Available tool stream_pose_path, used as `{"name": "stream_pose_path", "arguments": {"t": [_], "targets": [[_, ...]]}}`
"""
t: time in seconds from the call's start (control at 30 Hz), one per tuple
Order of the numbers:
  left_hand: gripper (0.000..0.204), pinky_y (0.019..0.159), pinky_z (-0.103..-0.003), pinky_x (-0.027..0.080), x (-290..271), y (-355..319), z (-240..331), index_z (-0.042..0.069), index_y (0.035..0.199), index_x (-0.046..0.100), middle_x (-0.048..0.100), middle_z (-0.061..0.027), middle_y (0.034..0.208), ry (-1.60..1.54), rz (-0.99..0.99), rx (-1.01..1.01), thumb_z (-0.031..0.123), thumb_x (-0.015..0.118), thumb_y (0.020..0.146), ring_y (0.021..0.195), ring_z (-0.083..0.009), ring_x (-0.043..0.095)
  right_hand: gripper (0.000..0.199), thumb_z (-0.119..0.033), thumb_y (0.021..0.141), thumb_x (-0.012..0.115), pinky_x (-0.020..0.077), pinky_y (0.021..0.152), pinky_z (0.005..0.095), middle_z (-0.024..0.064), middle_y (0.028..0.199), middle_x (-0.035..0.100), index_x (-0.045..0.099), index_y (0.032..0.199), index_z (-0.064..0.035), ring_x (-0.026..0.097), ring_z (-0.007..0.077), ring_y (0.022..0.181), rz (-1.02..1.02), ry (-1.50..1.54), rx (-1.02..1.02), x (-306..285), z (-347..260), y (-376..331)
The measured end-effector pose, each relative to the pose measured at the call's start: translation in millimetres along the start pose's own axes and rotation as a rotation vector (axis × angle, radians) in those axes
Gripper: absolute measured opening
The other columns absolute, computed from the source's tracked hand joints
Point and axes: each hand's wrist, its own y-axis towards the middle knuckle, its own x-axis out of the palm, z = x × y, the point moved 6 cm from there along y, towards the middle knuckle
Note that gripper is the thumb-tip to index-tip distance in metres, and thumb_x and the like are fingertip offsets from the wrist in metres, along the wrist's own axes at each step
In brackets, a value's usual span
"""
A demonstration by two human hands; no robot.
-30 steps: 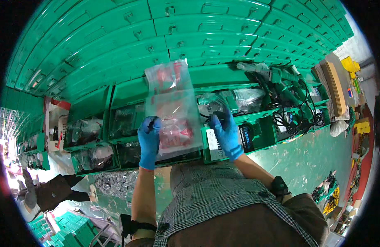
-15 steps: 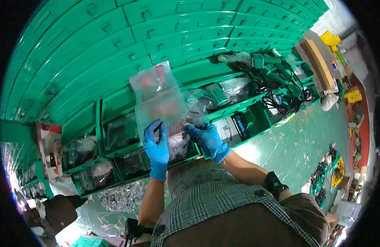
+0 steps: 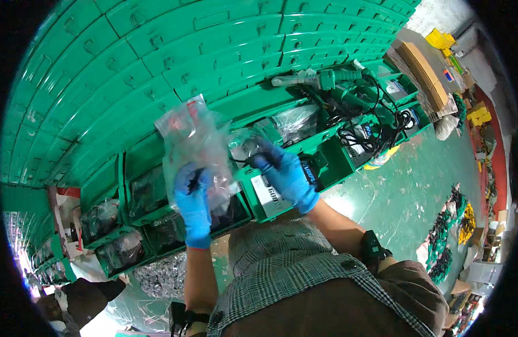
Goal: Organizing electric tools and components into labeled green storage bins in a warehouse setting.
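A clear plastic bag with reddish print hangs over the edge of the green drawers. My left hand, in a blue glove with dark fingertips, is closed on the bag's lower part. To its right, apart from the bag, my right hand wears a matching glove. Its fingers are pinched around a small dark thing, blurred and too small to name. Beneath the right hand lies a white box in an open green bin. More wrapped parts lie in the bin behind.
A wall of green drawers rises ahead. Green power tools with tangled black cables lie at the right end of the bins. Cardboard sheets stand beyond them. Bins with bagged dark parts run to the left.
My right hand has drawn away from the bag toward the right and forward, pinching the small dark thing. My left hand and the bag have shifted slightly left in view.
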Motion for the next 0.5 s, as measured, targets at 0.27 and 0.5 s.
{"name": "stream_pose_path", "arguments": {"t": [0.27, 0.5], "targets": [[0.042, 0.081, -0.029, 0.045, 120, -56, -12, 0.003, 0.112, 0.054, 0.060, -0.0044, 0.096, 0.472, -0.129, 0.250, 0.005, 0.071, 0.074, 0.086, -0.0147, 0.057, 0.048, -0.030, 0.089, 0.055, 0.0458, 0.086, 0.0281, 0.0059, 0.115, 0.055, 0.041, 0.128, -0.0056, 0.053, 0.0147, 0.103, -0.441, 0.645, 0.664, -56, 11, -18], [0.030, 0.077, -0.026, 0.045, 136, -89, -35, -0.001, 0.116, 0.050, 0.059, -0.0058, 0.098, 0.032, 0.446, 0.096, 0.007, 0.055, 0.087, 0.087, -0.0117, 0.055, 0.032, -0.026, 0.088, 0.057, 0.0488, 0.072, 0.0265, 0.0033, 0.101, 0.059, 0.056, 0.113, -0.0068, 0.057, 0.0117, 0.084, -0.437, 0.464, 0.550, -99, 108, -9]]}}
